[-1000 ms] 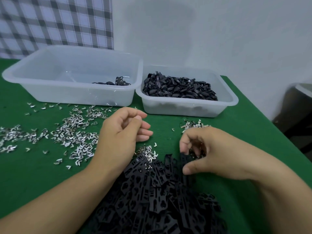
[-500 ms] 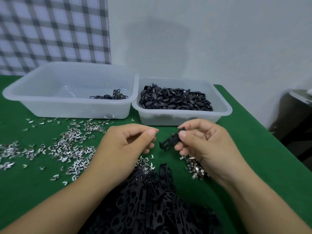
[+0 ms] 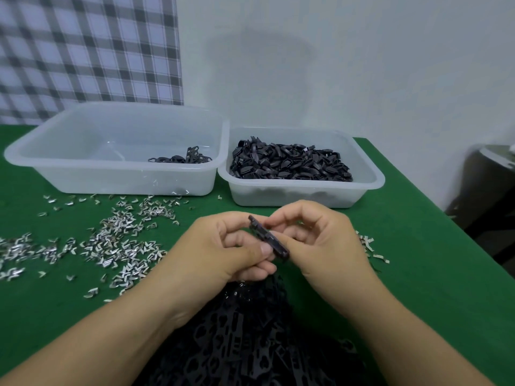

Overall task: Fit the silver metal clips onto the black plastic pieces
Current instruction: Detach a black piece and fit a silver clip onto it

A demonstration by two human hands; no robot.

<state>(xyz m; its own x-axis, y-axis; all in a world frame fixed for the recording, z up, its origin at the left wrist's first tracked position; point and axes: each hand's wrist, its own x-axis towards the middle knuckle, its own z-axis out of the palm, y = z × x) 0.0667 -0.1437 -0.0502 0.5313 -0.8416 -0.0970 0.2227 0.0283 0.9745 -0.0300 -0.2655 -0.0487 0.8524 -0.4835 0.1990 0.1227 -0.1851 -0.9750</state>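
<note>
Both hands pinch one black plastic piece (image 3: 269, 237) just in front of the body. Its long axis slants from far-left to near-right. The right hand (image 3: 323, 240) clamps the near end and the left hand (image 3: 220, 246) presses its thumb against the side. Loose silver clips (image 3: 119, 240) lie leftward, nearer the left hand.

Left hand (image 3: 223, 246) and right hand (image 3: 323, 246) both bare. Forearms (image 3: 117, 330) bare down to the frame's bottom edge. Short trimmed thumbnail (image 3: 265, 249) on left hand, on the side nearest right hand.
</note>
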